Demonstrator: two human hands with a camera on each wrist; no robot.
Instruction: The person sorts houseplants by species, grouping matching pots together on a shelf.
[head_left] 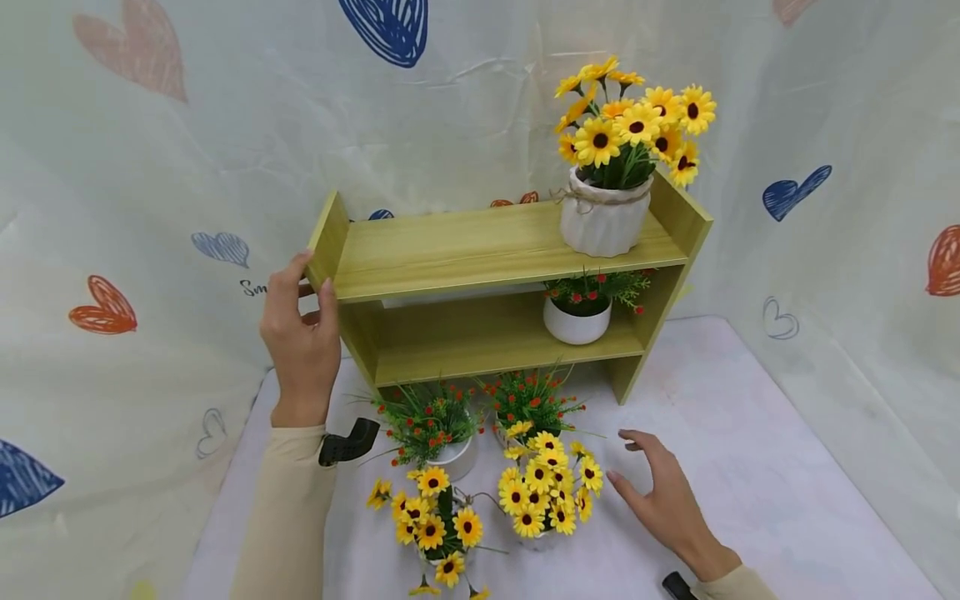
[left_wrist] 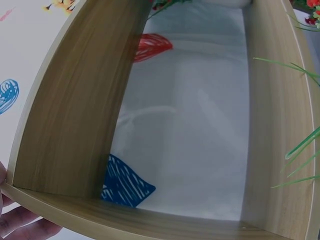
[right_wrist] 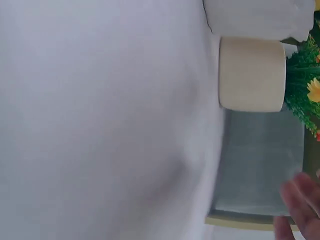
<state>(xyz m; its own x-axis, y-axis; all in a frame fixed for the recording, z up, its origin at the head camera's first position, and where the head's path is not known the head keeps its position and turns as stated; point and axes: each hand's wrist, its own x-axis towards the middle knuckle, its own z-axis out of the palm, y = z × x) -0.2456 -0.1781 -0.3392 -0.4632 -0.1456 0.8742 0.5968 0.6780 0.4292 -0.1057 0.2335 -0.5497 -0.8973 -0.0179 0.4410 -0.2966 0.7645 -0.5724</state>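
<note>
My left hand grips the left side panel of a two-tier wooden shelf, thumb at the front and fingers around the outer edge. In the left wrist view, fingertips show beside that panel. My right hand hovers over the table, fingers apart and slightly bent, holding nothing. Nearest to it is a pot of yellow daisy-like flowers. Another pot of yellow flowers stands to the left. Behind them are two potted plants with red blossoms, one at left, one at right.
On the top board's right end sits a white ribbed pot of yellow flowers tied with twine. A white round pot with red-blossomed greenery occupies the lower board's right. A heart-printed curtain hangs behind the white table.
</note>
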